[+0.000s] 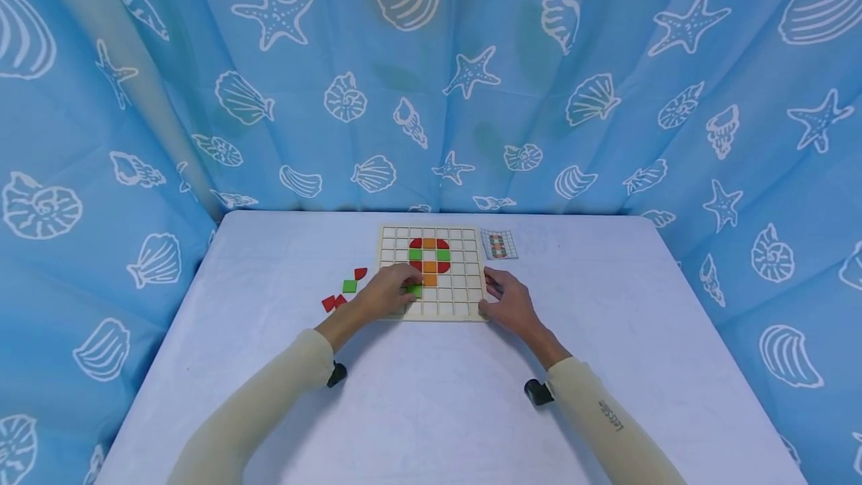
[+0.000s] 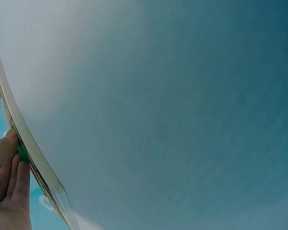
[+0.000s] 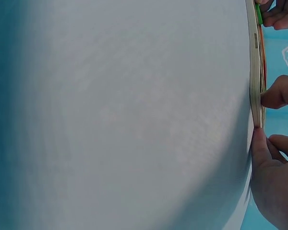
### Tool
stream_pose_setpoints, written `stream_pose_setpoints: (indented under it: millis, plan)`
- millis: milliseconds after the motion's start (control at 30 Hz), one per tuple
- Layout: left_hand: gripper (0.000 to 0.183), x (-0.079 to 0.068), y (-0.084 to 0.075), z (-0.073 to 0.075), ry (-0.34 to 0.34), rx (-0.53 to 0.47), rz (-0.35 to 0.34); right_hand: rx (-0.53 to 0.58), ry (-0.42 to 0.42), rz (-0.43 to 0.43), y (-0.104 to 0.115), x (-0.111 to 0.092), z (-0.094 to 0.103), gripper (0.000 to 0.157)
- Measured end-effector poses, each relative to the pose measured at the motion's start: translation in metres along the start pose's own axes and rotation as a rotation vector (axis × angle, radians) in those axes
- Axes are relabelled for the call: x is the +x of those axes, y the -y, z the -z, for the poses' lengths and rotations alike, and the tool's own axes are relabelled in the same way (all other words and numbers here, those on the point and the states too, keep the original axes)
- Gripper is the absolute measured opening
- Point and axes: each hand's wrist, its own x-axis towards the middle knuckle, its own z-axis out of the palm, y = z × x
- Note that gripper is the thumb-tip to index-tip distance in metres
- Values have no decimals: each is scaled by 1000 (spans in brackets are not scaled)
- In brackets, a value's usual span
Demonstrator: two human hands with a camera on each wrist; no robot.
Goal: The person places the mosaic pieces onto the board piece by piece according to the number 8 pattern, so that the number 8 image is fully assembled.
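A pale wooden grid board (image 1: 461,290) lies on the table, with red, orange and green tiles set in its cells as a rounded shape with an orange stem. At the lower left of that stem my left hand (image 1: 390,289) pinches a green square tile (image 1: 414,291) over the board. In the left wrist view, thumb and fingers of the left hand (image 2: 12,191) meet around the green tile (image 2: 22,152). My right hand (image 1: 508,302) holds the board's right edge near its front corner; the right wrist view shows its thumb (image 3: 278,92) on the board's rim.
Left of the board lie loose pieces: a red rounded tile (image 1: 361,273), a green square (image 1: 349,287) and red tiles (image 1: 328,304) near the left wrist. A pattern card (image 1: 508,244) sits beyond the board's right corner. A blue shell-print curtain (image 1: 431,96) surrounds the white-covered table (image 1: 431,410).
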Motion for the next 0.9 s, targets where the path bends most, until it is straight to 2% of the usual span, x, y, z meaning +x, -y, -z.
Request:
stream_pose_setpoints:
  millis: [167, 267, 433, 600, 700, 833, 900]
  plan:
    - [41, -1, -2, -1, 6, 15, -3, 0, -2, -9, 2, -1, 0, 72]
    - [36, -2, -2, 0, 12, 48, -33, 2, 0, -9, 3, -1, 0, 72]
    - [28, -6, -1, 1, -27, 127, -111, -8, 1, -6, 4, -1, 0, 72]
    - [25, -8, 1, 7, -66, 172, -150, -11, 6, -7, 4, -1, -1, 71]
    - [22, -7, 5, 15, -130, 199, -130, -15, 17, -8, 3, 0, -1, 72]
    - [20, -2, 15, 31, -233, 189, -63, -19, 9, -13, 3, 0, -1, 71]
    - [20, -1, 21, 40, -239, 185, -6, -18, 7, -14, 2, 0, -1, 71]
